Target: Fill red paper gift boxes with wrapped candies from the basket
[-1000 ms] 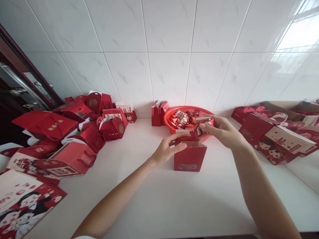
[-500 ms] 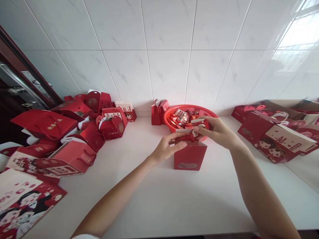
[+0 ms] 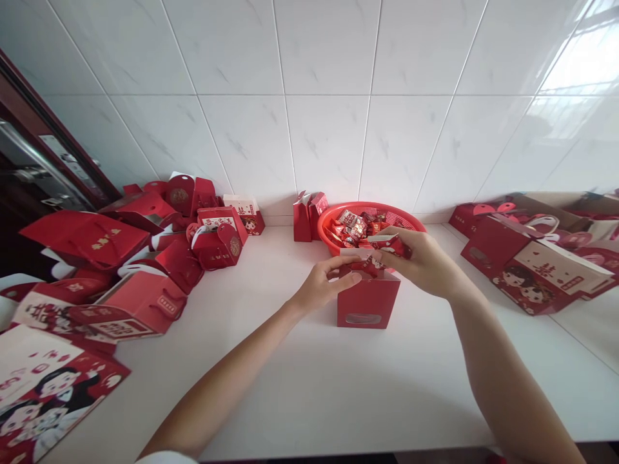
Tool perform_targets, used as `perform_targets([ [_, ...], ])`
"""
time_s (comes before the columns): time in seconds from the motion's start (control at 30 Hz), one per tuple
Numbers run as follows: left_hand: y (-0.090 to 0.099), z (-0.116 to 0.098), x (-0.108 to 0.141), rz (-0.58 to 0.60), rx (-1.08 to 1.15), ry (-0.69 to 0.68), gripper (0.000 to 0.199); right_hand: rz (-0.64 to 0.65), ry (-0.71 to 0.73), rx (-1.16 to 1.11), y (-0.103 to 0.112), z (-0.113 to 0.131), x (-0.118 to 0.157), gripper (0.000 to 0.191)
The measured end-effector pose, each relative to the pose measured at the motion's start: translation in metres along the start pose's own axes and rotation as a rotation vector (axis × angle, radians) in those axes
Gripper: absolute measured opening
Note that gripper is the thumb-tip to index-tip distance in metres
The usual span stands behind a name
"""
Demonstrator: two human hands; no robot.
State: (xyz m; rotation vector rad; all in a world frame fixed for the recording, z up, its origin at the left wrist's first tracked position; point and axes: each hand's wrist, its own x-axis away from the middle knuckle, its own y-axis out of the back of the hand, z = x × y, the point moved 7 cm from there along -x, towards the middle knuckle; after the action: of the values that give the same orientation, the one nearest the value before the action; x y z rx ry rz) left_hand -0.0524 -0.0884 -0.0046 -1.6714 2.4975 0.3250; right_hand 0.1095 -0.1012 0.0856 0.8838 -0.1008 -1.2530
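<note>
A red gift box [image 3: 368, 309] with a small clear window stands upright on the counter, its top open. My left hand [image 3: 323, 283] is closed on the box's upper left edge, thumb in front and fingers behind. Over the opening, my right hand [image 3: 425, 261] pinches red wrapped candies [image 3: 372, 264]; how many is hard to make out. Just behind the box sits an orange-red plastic basket [image 3: 399, 212] holding several wrapped candies [image 3: 353, 225], partly covered by my right hand.
Several red gift boxes [image 3: 145, 303] are heaped on the left, with a flat printed box [image 3: 53, 393] nearest me. More boxes [image 3: 532, 270] stand at the right. A small red bag [image 3: 303, 219] rests by the tiled wall [image 3: 324, 148], left of the basket.
My right hand has tipped slightly and moved the candies a little lower and to the left over the box opening. My left hand keeps its hold on the box.
</note>
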Motion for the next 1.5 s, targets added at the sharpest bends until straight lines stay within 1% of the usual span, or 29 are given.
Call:
perform_targets([
  [0.13,-0.002,-0.002,-0.001,0.026,0.032,-0.038,0.048,0.058,0.013,0.074,-0.014,0.008,0.002,0.023],
  [0.2,-0.001,-0.002,-0.001,0.018,0.016,-0.048,0.047,0.065,0.027,0.094,-0.016,0.011,0.002,0.021],
  [0.33,0.004,0.000,-0.001,-0.045,-0.070,-0.010,0.050,-0.047,-0.003,0.067,-0.002,0.008,0.004,0.023],
  [0.4,0.004,-0.001,0.000,-0.048,-0.078,-0.008,0.050,-0.082,-0.027,0.022,0.005,0.006,0.004,0.026],
  [0.5,0.003,-0.001,0.000,-0.031,-0.061,0.002,0.051,-0.070,-0.047,-0.100,0.008,0.004,0.004,0.033],
  [0.6,0.003,0.000,0.000,-0.030,-0.059,0.013,0.052,-0.025,-0.095,-0.265,0.005,0.001,0.003,0.034],
  [0.73,0.004,-0.001,0.000,-0.028,-0.069,-0.005,0.049,0.067,-0.189,-0.479,-0.004,-0.008,0.001,0.022],
  [0.8,0.004,-0.001,0.000,-0.020,-0.076,-0.020,0.046,0.086,-0.225,-0.595,-0.007,-0.013,0.000,0.013],
  [0.9,0.002,-0.002,0.000,-0.007,-0.078,-0.038,0.045,0.099,-0.210,-0.674,-0.007,-0.014,-0.001,0.008],
  [1.0,0.002,-0.004,0.000,-0.005,-0.069,-0.046,0.046,0.114,-0.115,-0.600,-0.003,-0.007,-0.001,0.016],
  [1.1,0.001,-0.004,0.000,-0.009,-0.058,-0.027,0.047,0.079,-0.028,-0.449,0.003,-0.003,-0.002,0.029],
  [1.17,0.001,-0.004,0.001,-0.004,-0.030,-0.010,0.048,0.065,-0.003,-0.336,0.005,-0.003,-0.002,0.032],
  [1.33,0.000,0.001,-0.001,0.008,0.036,-0.006,0.051,0.102,0.032,-0.055,0.003,0.000,0.000,0.021],
  [1.5,-0.002,-0.003,-0.001,0.043,0.024,-0.055,0.044,0.098,0.075,0.112,-0.007,0.004,0.000,0.017],
])
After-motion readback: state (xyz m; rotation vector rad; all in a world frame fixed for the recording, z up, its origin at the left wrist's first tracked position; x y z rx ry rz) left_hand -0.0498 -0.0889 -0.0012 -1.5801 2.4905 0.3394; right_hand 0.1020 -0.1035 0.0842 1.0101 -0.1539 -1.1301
